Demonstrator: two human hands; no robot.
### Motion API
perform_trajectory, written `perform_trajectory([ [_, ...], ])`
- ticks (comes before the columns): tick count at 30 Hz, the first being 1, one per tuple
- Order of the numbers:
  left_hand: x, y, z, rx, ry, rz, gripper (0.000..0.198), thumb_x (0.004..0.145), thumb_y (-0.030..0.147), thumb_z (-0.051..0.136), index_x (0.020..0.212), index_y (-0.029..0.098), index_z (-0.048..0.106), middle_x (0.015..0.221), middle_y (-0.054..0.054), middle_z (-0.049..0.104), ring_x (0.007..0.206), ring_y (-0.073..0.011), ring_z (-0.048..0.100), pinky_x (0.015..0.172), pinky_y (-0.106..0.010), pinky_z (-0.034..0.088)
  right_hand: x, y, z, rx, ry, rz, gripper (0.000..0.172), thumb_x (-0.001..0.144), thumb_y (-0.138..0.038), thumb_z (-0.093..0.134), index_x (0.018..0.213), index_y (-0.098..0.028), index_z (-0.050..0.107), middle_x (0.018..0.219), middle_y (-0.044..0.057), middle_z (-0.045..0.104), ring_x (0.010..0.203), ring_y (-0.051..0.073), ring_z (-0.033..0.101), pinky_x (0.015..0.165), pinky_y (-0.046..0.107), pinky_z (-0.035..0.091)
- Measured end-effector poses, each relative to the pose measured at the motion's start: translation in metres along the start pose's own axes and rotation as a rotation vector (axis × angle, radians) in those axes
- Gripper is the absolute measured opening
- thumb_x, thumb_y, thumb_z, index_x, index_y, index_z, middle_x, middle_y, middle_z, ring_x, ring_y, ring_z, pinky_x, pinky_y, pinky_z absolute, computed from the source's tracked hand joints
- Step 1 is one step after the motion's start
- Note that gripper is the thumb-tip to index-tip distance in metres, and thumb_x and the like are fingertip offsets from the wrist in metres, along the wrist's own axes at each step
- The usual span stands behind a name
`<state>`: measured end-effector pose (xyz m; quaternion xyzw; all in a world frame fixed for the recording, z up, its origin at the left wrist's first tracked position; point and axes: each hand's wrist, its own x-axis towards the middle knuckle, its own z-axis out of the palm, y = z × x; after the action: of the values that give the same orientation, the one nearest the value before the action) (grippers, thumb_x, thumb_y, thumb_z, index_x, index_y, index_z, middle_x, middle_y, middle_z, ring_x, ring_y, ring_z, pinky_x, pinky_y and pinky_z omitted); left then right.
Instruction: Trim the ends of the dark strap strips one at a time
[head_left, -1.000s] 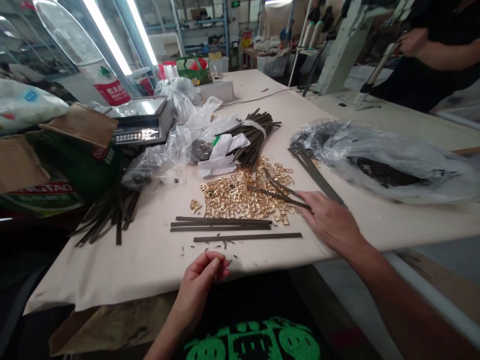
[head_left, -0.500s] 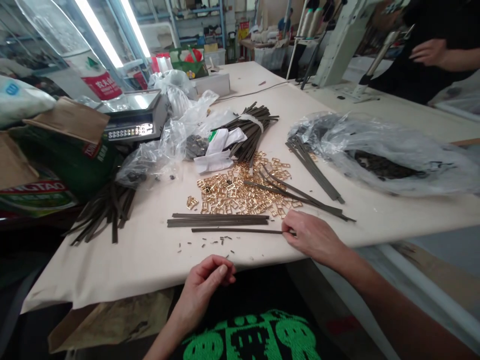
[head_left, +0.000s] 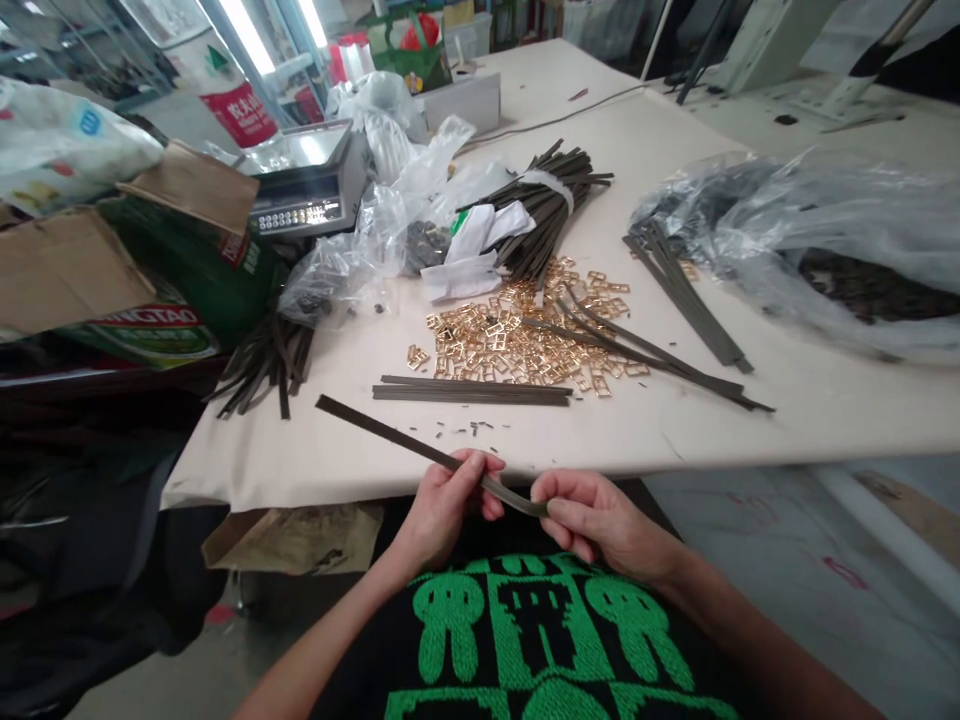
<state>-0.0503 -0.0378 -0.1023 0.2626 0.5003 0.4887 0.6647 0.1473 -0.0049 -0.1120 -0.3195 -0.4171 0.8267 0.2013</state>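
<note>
A dark olive strap (head_left: 390, 434) is held slanting across the table's front edge by both hands. My left hand (head_left: 448, 497) is closed around its middle, thumb on top. At its right end my right hand (head_left: 592, 510) pinches the tip, and the strap bends a little between the two hands. Beyond them, several similar straps (head_left: 472, 391) lie side by side on the table. Behind those spreads a heap of gold metal buckles (head_left: 487, 345), with a few loose straps (head_left: 660, 360) lying over its right side. Small dark offcuts (head_left: 474, 430) are scattered near the hands.
A tied bundle of straps (head_left: 559, 200) rests behind the buckles. More straps (head_left: 686, 295) lie beside a clear plastic bag (head_left: 825, 240) at right. On the left are a digital scale (head_left: 300, 185), a green carton (head_left: 165, 290) and hanging straps (head_left: 270, 365). The table (head_left: 255, 470) ends before my lap.
My right hand has lifted the single strap off the table and brought it toward my body. My left hand has taken hold of its middle. The view has shifted down and left.
</note>
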Motion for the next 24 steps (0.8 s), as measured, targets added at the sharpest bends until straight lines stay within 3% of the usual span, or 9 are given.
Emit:
perform_trajectory([
  [10, -0.004, -0.001, -0.008, -0.002, 0.08, -0.037, 0.036, 0.084, 0.047, 0.063, 0.096, 0.012, 0.065, 0.066, 0.0, 0.061, 0.046, -0.0077, 0.051, 0.047, -0.021, 0.038, 0.017, 0.012, 0.008, 0.301, -0.236, 0.075, 0.03, 0.084, -0.041, 0.07, 0.099, -0.016, 0.063, 0.046, -0.012, 0.047, 0.03, 0.001, 0.02, 0.031, 0.015, 0.012],
  [20, -0.003, -0.009, -0.015, -0.041, 0.101, -0.06, 0.04, 0.082, 0.048, 0.066, 0.098, 0.011, 0.065, 0.059, 0.003, 0.058, 0.044, -0.0074, 0.048, 0.047, -0.021, 0.034, 0.014, 0.019, 0.012, 0.287, -0.233, 0.029, 0.025, 0.09, -0.041, 0.064, 0.086, -0.019, 0.054, 0.046, -0.012, 0.045, 0.03, 0.001, 0.023, 0.032, 0.014, 0.016],
  [24, -0.006, -0.005, -0.022, -0.024, 0.171, 0.006, 0.04, 0.082, 0.049, 0.067, 0.097, 0.012, 0.066, 0.055, 0.003, 0.057, 0.047, -0.0085, 0.049, 0.051, -0.022, 0.036, 0.008, 0.017, 0.008, 0.192, -0.15, 0.033, 0.029, 0.088, -0.046, 0.064, 0.09, -0.02, 0.051, 0.047, -0.012, 0.043, 0.031, 0.002, 0.022, 0.032, 0.015, 0.014],
])
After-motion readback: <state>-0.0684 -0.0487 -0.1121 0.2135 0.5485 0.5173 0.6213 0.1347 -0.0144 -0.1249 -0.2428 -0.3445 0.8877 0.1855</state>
